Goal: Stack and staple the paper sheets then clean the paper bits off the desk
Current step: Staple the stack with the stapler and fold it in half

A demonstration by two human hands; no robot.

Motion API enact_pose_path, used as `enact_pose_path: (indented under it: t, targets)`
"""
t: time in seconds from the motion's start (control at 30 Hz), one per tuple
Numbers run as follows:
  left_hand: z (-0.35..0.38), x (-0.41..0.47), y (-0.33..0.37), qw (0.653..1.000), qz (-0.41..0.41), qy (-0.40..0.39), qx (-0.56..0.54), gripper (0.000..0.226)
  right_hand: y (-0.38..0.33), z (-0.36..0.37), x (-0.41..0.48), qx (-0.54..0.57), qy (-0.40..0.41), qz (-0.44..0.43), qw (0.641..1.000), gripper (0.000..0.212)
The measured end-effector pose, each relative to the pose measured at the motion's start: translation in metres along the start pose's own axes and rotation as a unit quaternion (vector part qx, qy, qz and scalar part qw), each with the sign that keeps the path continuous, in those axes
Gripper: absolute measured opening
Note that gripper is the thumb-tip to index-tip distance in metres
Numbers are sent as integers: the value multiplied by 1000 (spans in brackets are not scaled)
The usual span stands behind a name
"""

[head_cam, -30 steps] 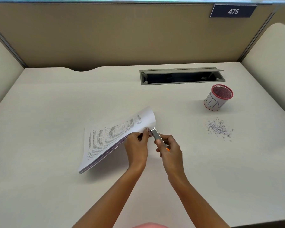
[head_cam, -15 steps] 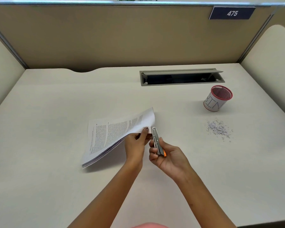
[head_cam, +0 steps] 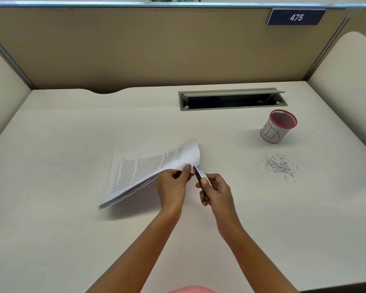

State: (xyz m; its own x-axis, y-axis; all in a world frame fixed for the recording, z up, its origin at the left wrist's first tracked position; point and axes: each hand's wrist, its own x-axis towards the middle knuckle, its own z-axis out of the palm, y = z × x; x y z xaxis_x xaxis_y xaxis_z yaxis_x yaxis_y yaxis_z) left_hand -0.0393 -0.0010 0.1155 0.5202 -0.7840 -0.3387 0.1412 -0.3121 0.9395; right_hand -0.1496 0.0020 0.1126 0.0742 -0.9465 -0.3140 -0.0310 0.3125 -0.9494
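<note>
A stack of printed paper sheets (head_cam: 144,170) is lifted off the white desk at its right end, its left end low near the desk. My left hand (head_cam: 173,185) pinches the stack's near right corner. My right hand (head_cam: 215,190) grips a small silver stapler (head_cam: 201,175), whose tip sits right at that corner beside my left thumb. A scatter of small paper bits (head_cam: 280,166) lies on the desk to the right. Behind the bits stands a red mesh cup (head_cam: 278,126) wrapped in white paper marked BIN.
A grey cable slot (head_cam: 232,100) with its lid raised is set into the desk's back. Beige partition walls (head_cam: 135,49) enclose the desk at the back and both sides. A dark number plate (head_cam: 296,17) reads 475.
My right hand turned the stapler and brought its tip back to the stack's corner after drawing it slightly away. My left hand kept its pinch on the sheets.
</note>
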Motion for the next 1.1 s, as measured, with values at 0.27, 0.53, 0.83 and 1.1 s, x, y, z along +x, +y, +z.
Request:
enact_pose_path:
  t: [0.27, 0.53, 0.83, 1.1]
  targets:
    - [-3, -3, 0, 992, 63, 25, 110, 25, 0, 1, 1, -82, 6, -46, 996, 10]
    - [-4, 7, -9, 999, -37, -23, -11, 26, -11, -6, 6, 381, -136, 214, 889, 23]
    - [-4, 9, -10, 998, -42, -11, -46, 26, -2, -18, 11, 453, -89, 238, 854, 20]
    - [-8, 13, -10, 997, -60, 3, -48, 23, -9, -46, 7, -271, 110, -151, 944, 18]
